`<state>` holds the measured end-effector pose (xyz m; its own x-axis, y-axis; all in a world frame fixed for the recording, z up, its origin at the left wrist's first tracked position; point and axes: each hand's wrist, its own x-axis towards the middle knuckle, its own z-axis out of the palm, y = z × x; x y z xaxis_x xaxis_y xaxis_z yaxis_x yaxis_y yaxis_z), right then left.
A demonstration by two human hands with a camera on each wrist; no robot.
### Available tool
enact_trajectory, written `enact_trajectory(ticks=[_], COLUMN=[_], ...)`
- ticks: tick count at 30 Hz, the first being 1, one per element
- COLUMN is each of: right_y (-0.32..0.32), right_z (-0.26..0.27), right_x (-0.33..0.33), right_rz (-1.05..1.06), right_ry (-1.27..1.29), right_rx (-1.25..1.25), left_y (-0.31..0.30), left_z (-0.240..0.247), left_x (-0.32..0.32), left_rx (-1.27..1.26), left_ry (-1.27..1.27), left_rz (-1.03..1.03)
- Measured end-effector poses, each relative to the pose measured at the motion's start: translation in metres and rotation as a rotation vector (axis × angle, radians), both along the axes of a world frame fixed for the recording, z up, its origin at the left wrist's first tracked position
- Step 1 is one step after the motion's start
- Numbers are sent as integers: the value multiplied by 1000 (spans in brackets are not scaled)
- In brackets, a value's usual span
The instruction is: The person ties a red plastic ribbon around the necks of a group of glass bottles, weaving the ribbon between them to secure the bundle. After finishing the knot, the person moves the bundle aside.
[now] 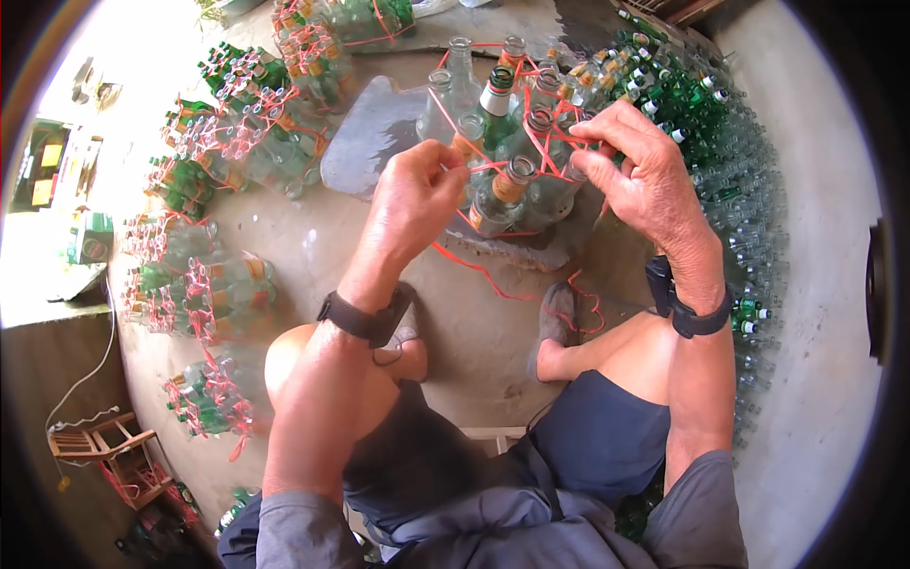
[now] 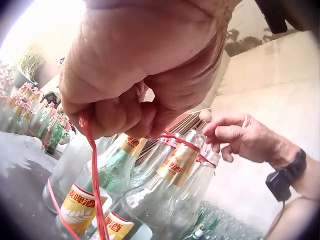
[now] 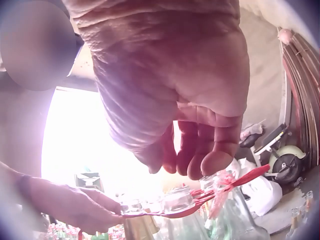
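Red plastic string (image 2: 95,175) hangs from the curled fingers of my left hand (image 1: 414,190), which pinches it at the near left side of a bundle of glass bottles. Clear bottles (image 1: 502,197) with gold neck labels stand upright around a green bottle (image 1: 497,109), with string crossing between their necks. My right hand (image 1: 645,171) is over the right side of the bundle, its fingers loosely bent and nothing visibly held between them. Just below its fingertips, in the right wrist view, lies a knotted red string end (image 3: 250,176).
The bundle stands on a low grey slab (image 1: 365,142). Tied bottle bundles (image 1: 223,284) line the floor on the left. Loose green bottles (image 1: 664,85) and clear ones are heaped along the right wall. A string tail (image 1: 483,275) trails toward the feet. A small wooden stool (image 1: 104,446) is lower left.
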<state>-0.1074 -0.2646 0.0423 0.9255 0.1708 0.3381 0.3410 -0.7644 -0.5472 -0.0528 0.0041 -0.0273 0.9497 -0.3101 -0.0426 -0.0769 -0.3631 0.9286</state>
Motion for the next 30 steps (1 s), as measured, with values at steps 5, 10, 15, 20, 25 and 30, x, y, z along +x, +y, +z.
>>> enact_trajectory(ticks=[5, 10, 15, 20, 25, 30], right_y=[21, 40, 49, 45, 44, 49], right_z=[9, 13, 22, 22, 19, 30], right_x=[30, 56, 71, 82, 88, 90], right_rz=[202, 262, 227, 255, 298, 330], right_ry=[28, 426, 824, 949, 1024, 1018], right_rx=[13, -117, -7, 31, -20, -136], left_y=[-16, -27, -30, -33, -38, -42], left_z=[-17, -12, -16, -11, -25, -26], left_x=[-1, -6, -6, -4, -3, -4], left_rx=[131, 184, 208, 250, 173, 174], left_ry=[-127, -80, -49, -7, -11, -6], left_rz=[141, 222, 262, 260, 274, 270])
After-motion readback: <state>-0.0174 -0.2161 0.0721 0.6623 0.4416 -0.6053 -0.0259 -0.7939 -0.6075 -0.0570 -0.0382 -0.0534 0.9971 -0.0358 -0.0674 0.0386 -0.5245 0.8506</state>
